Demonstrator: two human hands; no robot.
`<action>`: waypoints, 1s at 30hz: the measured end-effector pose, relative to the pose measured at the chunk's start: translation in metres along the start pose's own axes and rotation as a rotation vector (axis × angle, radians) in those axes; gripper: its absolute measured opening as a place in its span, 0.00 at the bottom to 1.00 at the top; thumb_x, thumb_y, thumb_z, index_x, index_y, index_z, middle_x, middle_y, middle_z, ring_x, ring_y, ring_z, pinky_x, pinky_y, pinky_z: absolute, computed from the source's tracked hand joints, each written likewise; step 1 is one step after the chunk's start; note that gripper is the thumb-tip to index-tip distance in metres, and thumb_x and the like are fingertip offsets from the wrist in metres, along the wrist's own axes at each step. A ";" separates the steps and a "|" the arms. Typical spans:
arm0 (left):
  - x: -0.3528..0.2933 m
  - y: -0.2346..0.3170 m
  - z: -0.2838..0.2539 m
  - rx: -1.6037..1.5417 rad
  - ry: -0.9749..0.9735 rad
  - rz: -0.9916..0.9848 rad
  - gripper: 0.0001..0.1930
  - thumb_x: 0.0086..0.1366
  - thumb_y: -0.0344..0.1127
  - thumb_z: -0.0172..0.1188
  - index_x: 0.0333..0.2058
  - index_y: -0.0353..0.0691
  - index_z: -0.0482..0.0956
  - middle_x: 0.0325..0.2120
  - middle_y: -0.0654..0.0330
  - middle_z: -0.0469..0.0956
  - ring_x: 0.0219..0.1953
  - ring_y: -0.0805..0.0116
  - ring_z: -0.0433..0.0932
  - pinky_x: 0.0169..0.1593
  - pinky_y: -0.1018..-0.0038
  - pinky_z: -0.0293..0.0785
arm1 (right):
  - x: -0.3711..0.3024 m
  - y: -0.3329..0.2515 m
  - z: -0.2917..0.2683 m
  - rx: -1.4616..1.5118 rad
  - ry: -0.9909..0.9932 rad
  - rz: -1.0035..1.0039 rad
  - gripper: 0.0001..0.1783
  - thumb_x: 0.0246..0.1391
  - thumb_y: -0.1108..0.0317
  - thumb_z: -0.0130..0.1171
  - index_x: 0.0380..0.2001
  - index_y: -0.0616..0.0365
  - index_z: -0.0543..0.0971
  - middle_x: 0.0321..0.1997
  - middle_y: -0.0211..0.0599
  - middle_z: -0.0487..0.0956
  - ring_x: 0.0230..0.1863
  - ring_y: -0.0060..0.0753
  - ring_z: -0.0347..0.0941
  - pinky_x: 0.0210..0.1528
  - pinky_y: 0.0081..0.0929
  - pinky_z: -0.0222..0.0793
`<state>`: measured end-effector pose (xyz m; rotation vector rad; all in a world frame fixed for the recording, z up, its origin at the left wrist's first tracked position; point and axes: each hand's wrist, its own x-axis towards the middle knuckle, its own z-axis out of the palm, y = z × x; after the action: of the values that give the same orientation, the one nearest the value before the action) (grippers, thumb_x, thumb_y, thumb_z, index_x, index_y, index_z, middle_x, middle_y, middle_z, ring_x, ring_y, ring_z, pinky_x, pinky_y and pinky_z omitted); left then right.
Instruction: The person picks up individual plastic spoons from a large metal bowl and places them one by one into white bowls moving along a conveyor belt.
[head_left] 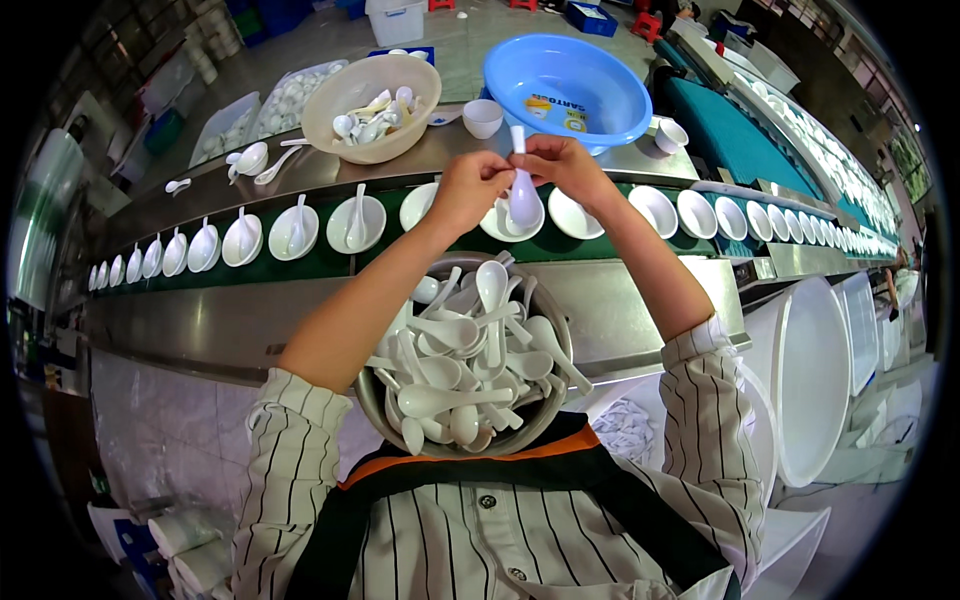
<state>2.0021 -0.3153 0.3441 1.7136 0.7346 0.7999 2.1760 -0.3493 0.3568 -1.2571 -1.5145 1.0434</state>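
A white soup spoon (524,198) is held upright above the belt, its bowl end down and its handle up. My right hand (562,168) pinches it near the neck from the right. My left hand (474,188) has its fingertips closed against the spoon's left side. Just beneath is a white bowl (500,222) in a long row on the green conveyor belt (395,245). Bowls to the left of my hands mostly have a spoon in them, like this bowl (357,222); those to the right, like this bowl (653,212), show none. Close to my body, a metal basin (562,330) is heaped with white spoons.
Behind the belt, a cream basin (322,105) holds several spoons, and a blue basin (640,95) stands beside a small white cup (483,119). Loose spoons and cups lie at left on the metal ledge. A teal belt (735,130) runs at the right, near large white tubs (812,380).
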 end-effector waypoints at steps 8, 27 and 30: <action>-0.073 0.022 -0.009 0.656 -0.450 -0.015 0.11 0.51 0.36 0.58 0.33 0.37 0.74 0.25 0.54 0.76 0.27 0.63 0.74 0.34 0.72 0.69 | 0.006 0.089 -0.033 -1.109 0.196 0.153 0.12 0.40 0.59 0.60 0.27 0.54 0.77 0.24 0.43 0.77 0.31 0.45 0.74 0.31 0.38 0.69; -0.032 -0.108 -0.130 0.564 0.354 -0.325 0.07 0.49 0.32 0.54 0.26 0.37 0.75 0.23 0.50 0.77 0.29 0.57 0.76 0.32 0.66 0.71 | 0.071 -0.009 -0.020 -0.286 0.349 -0.014 0.20 0.53 0.67 0.51 0.49 0.62 0.65 0.32 0.42 0.76 0.31 0.29 0.75 0.28 0.22 0.74; -0.041 -0.140 -0.123 0.909 0.502 -0.387 0.07 0.49 0.34 0.53 0.22 0.36 0.74 0.24 0.52 0.77 0.31 0.55 0.76 0.36 0.63 0.71 | 0.009 -0.015 0.015 -0.544 -0.229 -0.003 0.19 0.47 0.71 0.56 0.45 0.58 0.70 0.32 0.36 0.76 0.32 0.26 0.73 0.35 0.25 0.71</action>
<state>1.8667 -0.2442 0.2299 2.0409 1.9306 0.6575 2.1568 -0.3432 0.3683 -1.5351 -2.0676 0.8168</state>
